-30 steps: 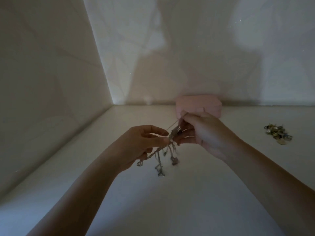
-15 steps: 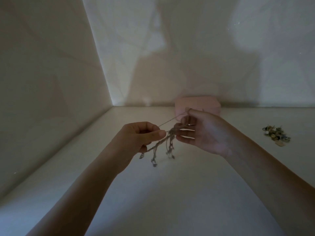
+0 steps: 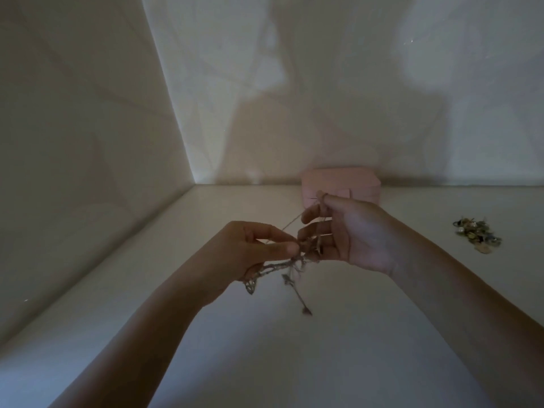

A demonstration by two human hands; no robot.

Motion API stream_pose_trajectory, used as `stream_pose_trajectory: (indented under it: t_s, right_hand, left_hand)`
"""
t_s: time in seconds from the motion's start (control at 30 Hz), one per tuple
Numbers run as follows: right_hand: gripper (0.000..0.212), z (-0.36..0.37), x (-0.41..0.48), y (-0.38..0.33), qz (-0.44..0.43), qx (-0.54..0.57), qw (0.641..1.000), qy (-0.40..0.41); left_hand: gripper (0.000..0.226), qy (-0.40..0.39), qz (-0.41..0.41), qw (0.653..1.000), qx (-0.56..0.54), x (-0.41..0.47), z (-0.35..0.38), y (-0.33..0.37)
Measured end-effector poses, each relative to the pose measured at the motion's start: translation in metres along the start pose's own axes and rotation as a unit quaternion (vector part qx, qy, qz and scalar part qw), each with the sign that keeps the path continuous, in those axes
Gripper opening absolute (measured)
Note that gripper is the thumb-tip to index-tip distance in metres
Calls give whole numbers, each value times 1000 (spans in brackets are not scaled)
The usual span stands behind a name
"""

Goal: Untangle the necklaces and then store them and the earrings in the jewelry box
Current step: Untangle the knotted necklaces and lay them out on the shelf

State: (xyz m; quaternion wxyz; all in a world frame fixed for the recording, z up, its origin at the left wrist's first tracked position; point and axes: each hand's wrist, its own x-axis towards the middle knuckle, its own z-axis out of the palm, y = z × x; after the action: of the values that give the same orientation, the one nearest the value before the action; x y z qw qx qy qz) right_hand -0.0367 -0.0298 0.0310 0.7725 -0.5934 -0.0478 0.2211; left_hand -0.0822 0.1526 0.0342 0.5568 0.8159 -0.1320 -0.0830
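A: Tangle, position?

B: Necklaces (image 3: 294,262) in the air between both hands, above the table (image 3: 294,363). Left hand (image 3: 250,251) pinches the knot with thumb and forefinger. Right hand (image 3: 350,234) pinches one strand, drawn taut upward. Jewelry box (image 3: 341,184) against the wall, looks closed. Earrings (image 3: 477,237) heaped well apart, right.

A: Handling?

B: Likely light, limp, fine-linked, and may snap if yanked. Grip close beside the knot and ease loops out.

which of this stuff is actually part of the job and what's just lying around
Job: tangled necklaces, pinched by left hand and right hand; pink jewelry box; earrings heap.
Just there: white table, walls.
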Motion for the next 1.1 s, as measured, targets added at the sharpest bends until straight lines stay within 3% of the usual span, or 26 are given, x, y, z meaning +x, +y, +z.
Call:
stream_pose_trajectory:
  t_s: [0.17, 0.3, 0.47, 0.63, 0.87, 0.93, 1.03, 1.1]
  right_hand:
    - [43, -3, 0, 1, 63, -42, 996, -52]
    - [39, -4, 0, 0, 113, -11, 989, -98]
    - [36, -5, 0, 0, 104, 47, 985, -131]
    - [10, 1, -2, 7, 0, -50, 989, -136]
    - [7, 2, -3, 6, -118, -173, 974, -89]
    - [12, 4, -6, 6, -170, -239, 955, -37]
    - [12, 6, -4, 10, -250, -373, 891, 72]
    - [12, 6, -2, 13, -298, -397, 860, 120]
  left_hand:
    - [29, 14, -11, 999, 38, 1, -6, -2]
    - [23, -45, 3, 999, 15, 2, -8, -5]
    - [22, -38, 8, 999, -22, 3, -8, -8]
    - [28, -32, 9, 991, -129, 4, -4, -7]
    - [32, -3, 9, 986, -166, 5, 0, -7]
    - [33, 22, 7, 982, -185, 6, 2, -7]
    - [37, 29, 15, 974, -223, 7, 4, -6]
    - [35, 22, 12, 968, -248, 7, 4, -6]
